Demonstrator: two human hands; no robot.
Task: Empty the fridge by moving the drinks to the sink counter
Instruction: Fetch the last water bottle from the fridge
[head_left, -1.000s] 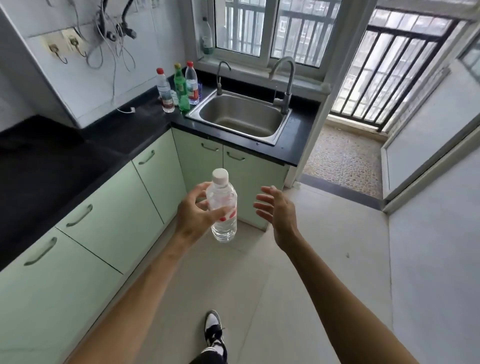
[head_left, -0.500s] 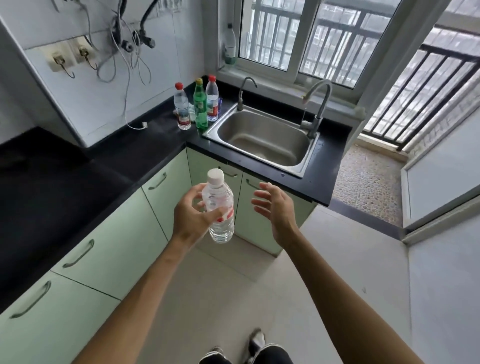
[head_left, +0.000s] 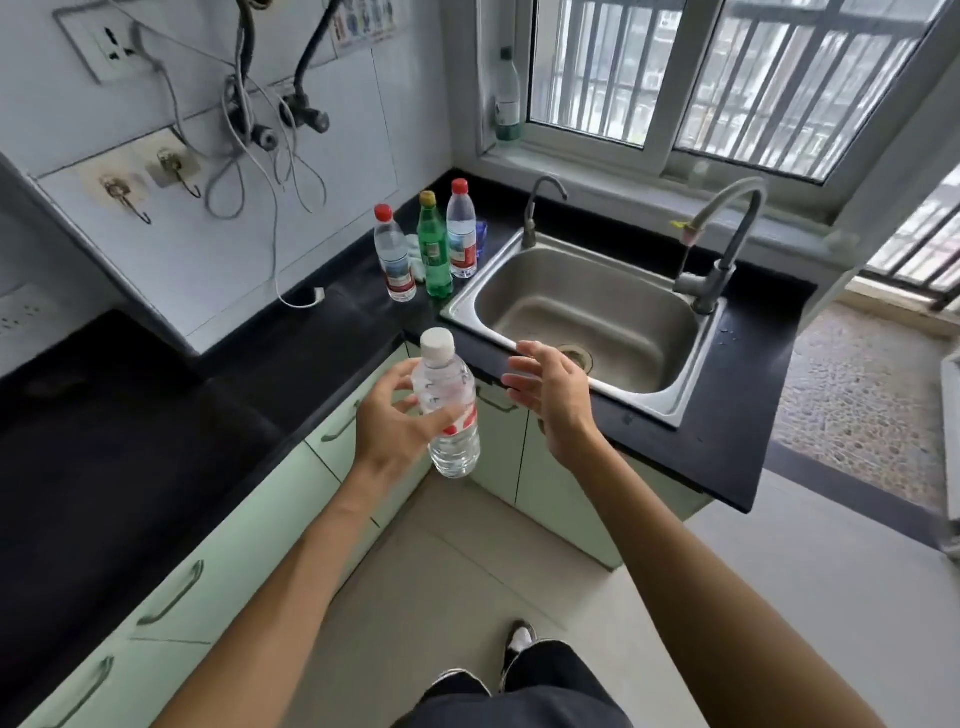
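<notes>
Clear plastic bottle (head_left: 453, 451), white-capped, its red label too blurred to read, is gripped in the left hand (head_left: 387, 431), closer now to the black counter (head_left: 701, 441) and sink (head_left: 519, 291) than a moment ago, while the right hand (head_left: 553, 402) hovers spread open beside it.

Your left forearm (head_left: 291, 587) and right forearm (head_left: 701, 587) are bare right to the frame edge. Dark wide-leg trousers (head_left: 519, 699) at 6 o'clock. Black-and-white sneaker (head_left: 521, 638) just above the hem, white toe.
</notes>
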